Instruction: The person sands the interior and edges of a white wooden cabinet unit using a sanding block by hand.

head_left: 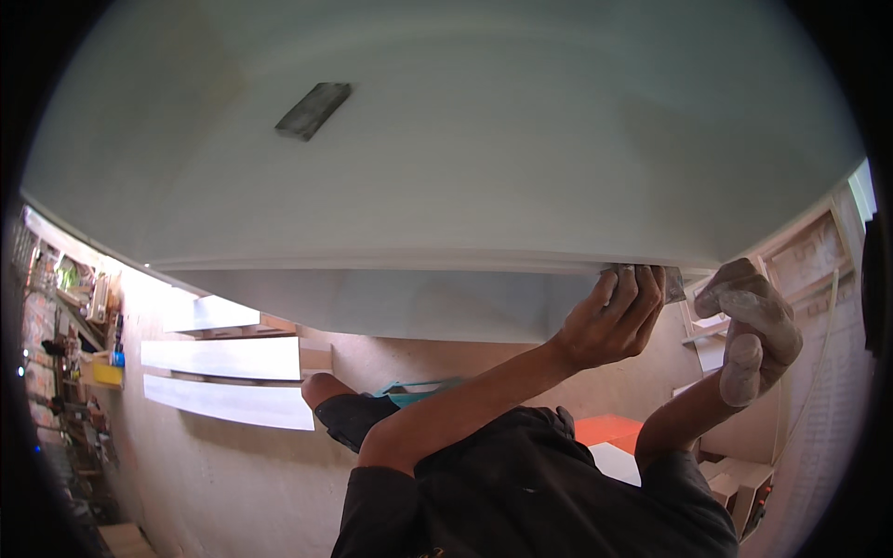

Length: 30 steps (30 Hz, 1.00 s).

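Note:
A large pale grey-white panel (484, 186) spans the upper view, its long near edge facing me. My left hand (614, 316) is at that edge, towards the right, fingers curled over a grey sanding pad (673, 285) pressed against the edge. Part of the pad is hidden behind the fingers. Close to the panel's right corner is my right hand (758, 325), whitened with dust. Its fingers are curled in; whatever they may hold is hidden. A dark grey sanding block (313, 112) lies apart on the panel's top face, at the upper left.
White boards (228, 402) lie at the left below the panel. A cluttered shelf area with a yellow bin (107, 374) is at far left. Wooden frames (805, 251) stand at the right. An orange-red sheet (609, 431) and a teal item (409, 392) are behind my body.

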### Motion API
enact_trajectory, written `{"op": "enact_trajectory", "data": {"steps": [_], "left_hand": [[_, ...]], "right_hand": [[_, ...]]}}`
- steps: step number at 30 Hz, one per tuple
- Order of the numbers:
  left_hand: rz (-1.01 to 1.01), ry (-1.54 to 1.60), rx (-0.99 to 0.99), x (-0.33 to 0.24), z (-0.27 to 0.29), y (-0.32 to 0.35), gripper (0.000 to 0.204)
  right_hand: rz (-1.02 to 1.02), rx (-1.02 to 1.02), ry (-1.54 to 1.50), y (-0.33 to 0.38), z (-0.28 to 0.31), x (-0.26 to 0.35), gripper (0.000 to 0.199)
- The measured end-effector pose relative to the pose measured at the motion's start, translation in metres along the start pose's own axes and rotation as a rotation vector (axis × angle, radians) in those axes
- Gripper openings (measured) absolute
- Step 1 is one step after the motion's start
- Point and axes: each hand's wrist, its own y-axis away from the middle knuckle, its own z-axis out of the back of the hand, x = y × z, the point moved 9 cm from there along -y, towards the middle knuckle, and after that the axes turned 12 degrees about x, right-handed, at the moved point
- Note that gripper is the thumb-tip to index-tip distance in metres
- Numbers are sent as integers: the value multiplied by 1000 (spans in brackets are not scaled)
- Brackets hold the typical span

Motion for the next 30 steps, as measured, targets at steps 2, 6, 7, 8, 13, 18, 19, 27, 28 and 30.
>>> {"op": "enact_trajectory", "data": {"steps": [2, 6, 7, 8, 13, 18, 19, 27, 28, 30], "left_hand": [[-35, 20, 23, -17, -7, -8, 27], [-93, 94, 44, -46, -21, -22, 30], [-103, 124, 46, -53, -24, -27, 32], [-112, 150, 49, -59, -28, -32, 34], [-114, 183, 53, -70, -33, -44, 30], [-147, 147, 141, -49, -23, -34, 25], [-160, 109, 150, -41, -20, -30, 26], [-70, -111, 307, 62, 23, 28, 48], [-47, -130, 351, 81, 29, 39, 51], [18, -190, 417, 120, 45, 62, 41]], "right_hand": [[-12, -16, 25, 17, 21, 4, 37], [-98, -84, 62, 45, 46, 3, 38], [-138, -113, 98, 52, 51, 1, 37], [-166, -151, 133, 58, 56, 1, 37], [-364, -230, 162, 83, 71, -12, 32], [-452, -280, 148, 99, 74, -21, 27], [-461, -276, 133, 101, 71, -24, 26], [-545, -216, 164, 119, 50, -49, 17], [-552, -201, 222, 120, 48, -50, 17], [-554, -201, 283, 121, 41, -53, 20]]}}
